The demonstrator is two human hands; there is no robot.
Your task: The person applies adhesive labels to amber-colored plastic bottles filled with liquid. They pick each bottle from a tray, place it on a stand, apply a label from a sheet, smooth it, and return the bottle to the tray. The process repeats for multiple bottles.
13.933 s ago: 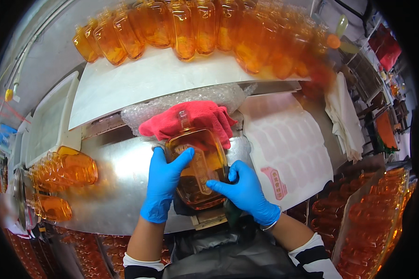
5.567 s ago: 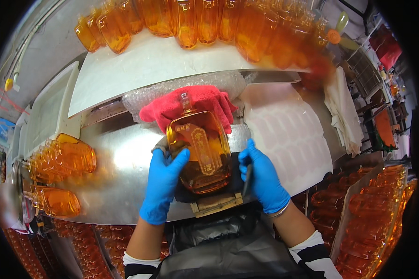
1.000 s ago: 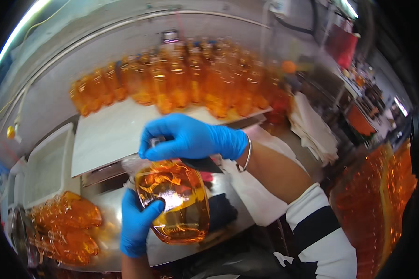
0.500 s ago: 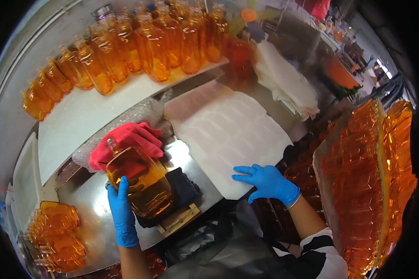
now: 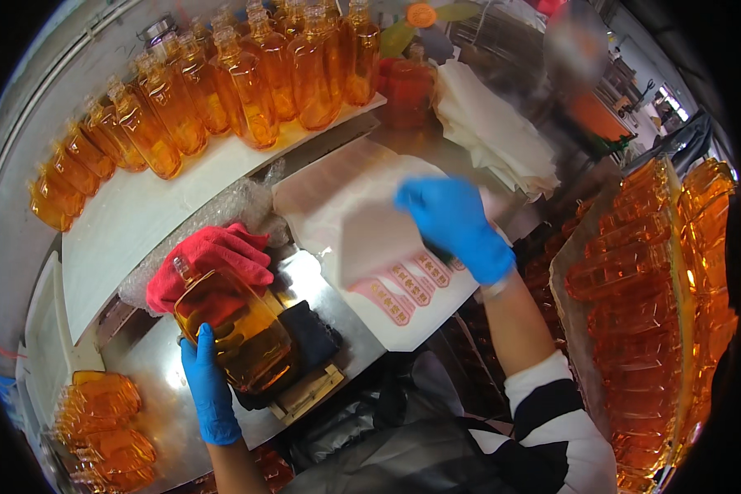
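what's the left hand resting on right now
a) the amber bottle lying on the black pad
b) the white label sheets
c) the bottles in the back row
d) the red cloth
a: the left hand lies along the side of the amber bottle on the black pad, while the right hand is over the label sheets.

Blue glove on left hand [image 5: 208, 387], blue glove on right hand [image 5: 454, 224], black-and-white striped sleeve [image 5: 556, 424]
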